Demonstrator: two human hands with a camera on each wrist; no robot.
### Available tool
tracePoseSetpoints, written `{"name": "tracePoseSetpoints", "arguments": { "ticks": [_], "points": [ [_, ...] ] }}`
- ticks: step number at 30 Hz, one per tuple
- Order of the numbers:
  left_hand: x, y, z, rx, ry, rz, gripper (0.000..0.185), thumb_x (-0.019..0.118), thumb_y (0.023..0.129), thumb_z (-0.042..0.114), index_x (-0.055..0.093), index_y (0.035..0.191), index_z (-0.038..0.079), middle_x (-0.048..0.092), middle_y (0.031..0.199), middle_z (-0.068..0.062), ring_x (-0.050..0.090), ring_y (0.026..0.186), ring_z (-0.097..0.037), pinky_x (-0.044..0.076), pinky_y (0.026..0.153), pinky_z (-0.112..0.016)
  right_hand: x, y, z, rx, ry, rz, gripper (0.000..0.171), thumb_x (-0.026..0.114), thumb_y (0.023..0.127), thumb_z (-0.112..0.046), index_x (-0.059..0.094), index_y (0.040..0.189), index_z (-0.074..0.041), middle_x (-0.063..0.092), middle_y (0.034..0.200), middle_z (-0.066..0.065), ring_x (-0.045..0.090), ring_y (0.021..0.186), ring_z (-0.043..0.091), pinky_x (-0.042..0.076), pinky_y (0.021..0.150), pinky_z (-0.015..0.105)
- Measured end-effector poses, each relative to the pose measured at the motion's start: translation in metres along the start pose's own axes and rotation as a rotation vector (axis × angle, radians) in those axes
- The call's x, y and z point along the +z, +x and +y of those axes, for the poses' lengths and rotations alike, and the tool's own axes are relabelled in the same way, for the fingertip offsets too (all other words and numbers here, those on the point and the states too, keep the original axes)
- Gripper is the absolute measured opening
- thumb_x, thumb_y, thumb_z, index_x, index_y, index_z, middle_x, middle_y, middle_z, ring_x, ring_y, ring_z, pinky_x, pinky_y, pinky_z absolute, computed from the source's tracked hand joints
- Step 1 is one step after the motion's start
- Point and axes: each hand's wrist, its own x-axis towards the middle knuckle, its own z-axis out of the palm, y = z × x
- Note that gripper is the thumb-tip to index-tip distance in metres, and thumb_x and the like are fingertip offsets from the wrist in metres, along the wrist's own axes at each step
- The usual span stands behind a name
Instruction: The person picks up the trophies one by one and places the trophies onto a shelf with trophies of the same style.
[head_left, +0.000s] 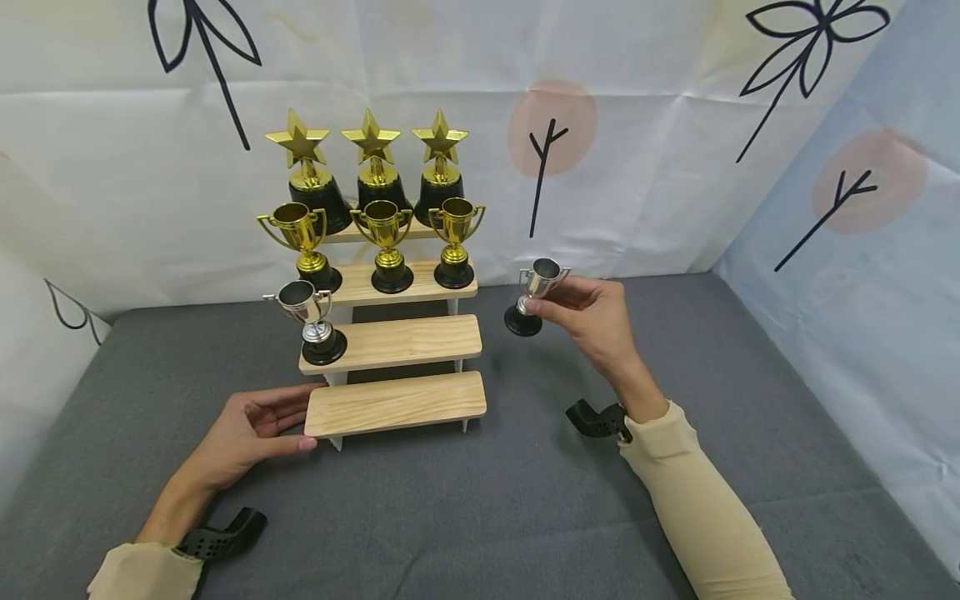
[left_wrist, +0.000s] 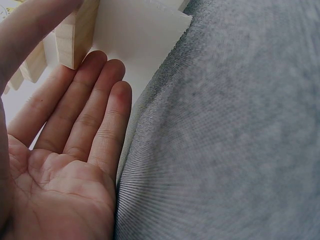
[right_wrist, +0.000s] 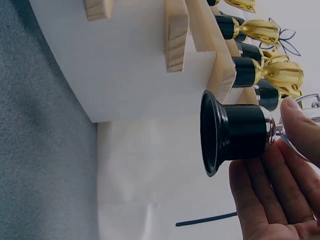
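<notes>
Right hand (head_left: 592, 317) pinches silver cup trophy (head_left: 534, 296), black base | left hand (head_left: 243, 433) open, apparently touching bottom shelf (head_left: 396, 403)

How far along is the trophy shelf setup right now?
Done: three star trophies fill the top step and three gold cups the next. One silver cup stands at the left of the third step. In hand: the right hand holds another silver cup beside the shelf, while the left hand steadies the bottom step, which is bare.
</notes>
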Motion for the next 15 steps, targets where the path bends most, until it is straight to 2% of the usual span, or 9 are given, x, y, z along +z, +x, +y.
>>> {"name": "tracePoseSetpoints", "arguments": {
  "ticks": [10, 15],
  "points": [
    [0.0, 0.0, 0.0, -0.024, 0.017, 0.013, 0.066, 0.075, 0.076, -0.023, 0.044, 0.134, -0.026, 0.065, 0.133, 0.007, 0.064, 0.118, -0.01, 0.055, 0.099, -0.026, 0.004, -0.003, -0.011, -0.01, -0.012, -0.017, 0.018, 0.083, 0.081, 0.004, 0.074, 0.097, 0.008, 0.076, 0.091, 0.007, 0.074, 0.089, 0.02, 0.064, 0.081, 0.032],
    [0.0, 0.0, 0.0, -0.004, 0.0, 0.003, 0.065, 0.073, 0.077, -0.024, 0.044, 0.134, -0.026, 0.064, 0.134, 0.006, 0.064, 0.119, -0.011, 0.055, 0.099, -0.025, 0.007, -0.005, -0.017, -0.021, -0.006, -0.029, 0.016, 0.083, 0.08, 0.005, 0.074, 0.094, 0.008, 0.076, 0.089, 0.006, 0.074, 0.088, 0.021, 0.064, 0.083, 0.034]
  ]
}}
